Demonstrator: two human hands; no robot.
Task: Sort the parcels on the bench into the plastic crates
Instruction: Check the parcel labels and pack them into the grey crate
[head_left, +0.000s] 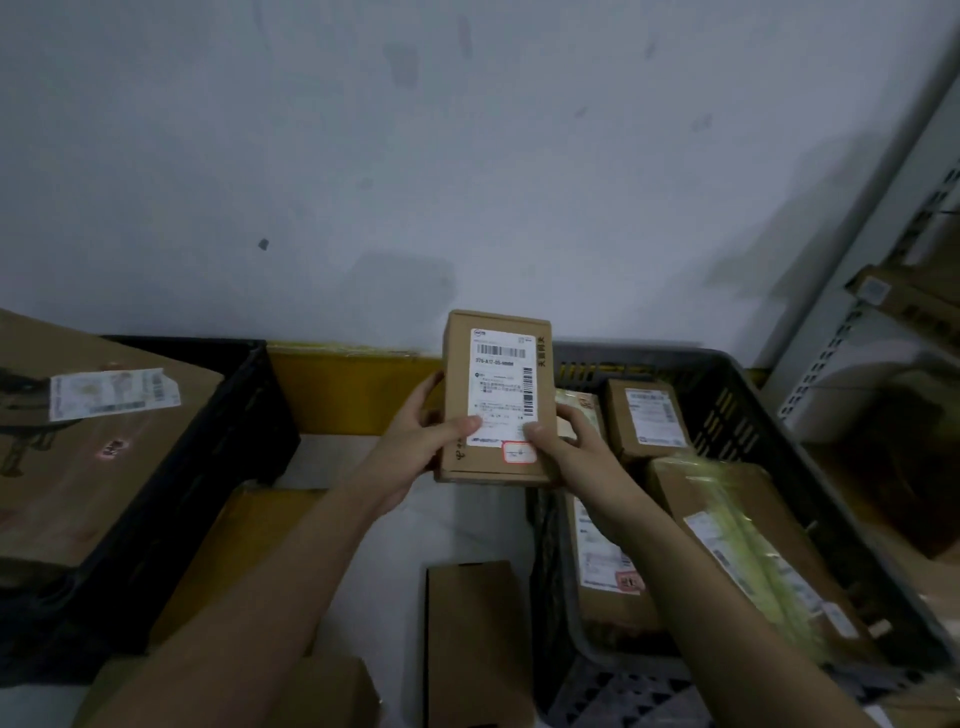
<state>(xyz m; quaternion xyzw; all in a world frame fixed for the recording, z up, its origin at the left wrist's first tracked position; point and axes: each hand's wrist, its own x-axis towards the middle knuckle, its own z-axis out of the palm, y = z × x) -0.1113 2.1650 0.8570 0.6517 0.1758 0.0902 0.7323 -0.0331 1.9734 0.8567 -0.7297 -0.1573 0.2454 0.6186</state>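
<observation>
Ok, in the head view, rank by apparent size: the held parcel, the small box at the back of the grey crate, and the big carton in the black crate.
1. Big carton in the black crate: clearly largest.
2. Held parcel, gripped by left hand and right hand; raised nearer the camera, so somewhat unsure.
3. Small box in the grey crate.

I hold a small brown cardboard parcel (496, 397) upright between both my hands, its white shipping label facing me. Left of my left hand sits a black crate (228, 415) filled by a large box. Right of my right hand, a grey crate (753, 410) holds several labelled parcels.
</observation>
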